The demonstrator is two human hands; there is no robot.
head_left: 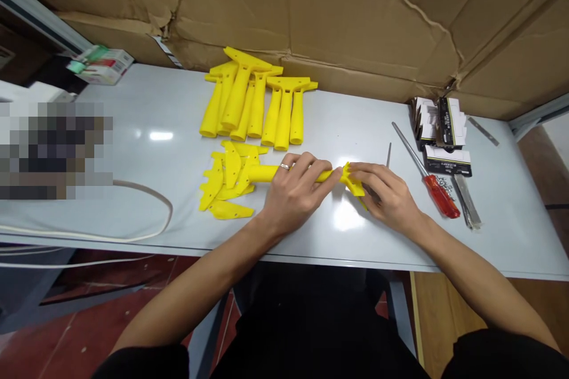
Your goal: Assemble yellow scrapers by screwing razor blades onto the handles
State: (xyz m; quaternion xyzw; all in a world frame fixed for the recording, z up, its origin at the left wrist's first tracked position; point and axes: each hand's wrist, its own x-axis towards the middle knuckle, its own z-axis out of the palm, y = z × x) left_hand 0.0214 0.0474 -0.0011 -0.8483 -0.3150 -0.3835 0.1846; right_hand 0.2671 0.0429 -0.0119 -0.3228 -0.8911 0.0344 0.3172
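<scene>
My left hand [299, 192], a ring on one finger, is wrapped over the tube of a yellow plastic scraper handle [263, 174] lying sideways above the table. At its T-shaped head on the right, my right hand [386, 192] grips with bent fingers, which hide part of the head. Left of the hands is a loose pile of flat yellow plates with holes [231, 210]; the handle's far end reaches over it. Several more yellow scraper handles [242, 92] lie stacked behind, against the cardboard. A thin metal shaft [389, 155] shows just behind my right hand.
On the right lie a red-handled screwdriver [441, 196], small screws [446, 185], black-and-white boxes [447, 160], wrapped blades [467, 201] and a flat metal strip [483, 131]. A white cable [166, 219] curves across the left side. Cardboard [311, 12] walls the back.
</scene>
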